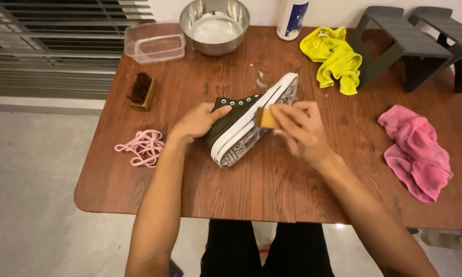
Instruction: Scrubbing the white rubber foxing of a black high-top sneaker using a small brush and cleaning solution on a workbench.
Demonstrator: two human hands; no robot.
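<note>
In the middle of the wooden table (272,190), the dark shoe (236,120) lies tipped on its side, sole toward you. Your left hand (196,122) is wrapped over its upper, thumb by the eyelets, bracing it. Your right hand (300,128) pinches a small tan block (266,118) against the white sole edge (262,110). Hold the shoe firm so it cannot roll, and rub the block in short, even strokes along the rubber, keeping it flat on the edge. The brush (141,91), pink laces (141,147) and cloths lie well apart.
</note>
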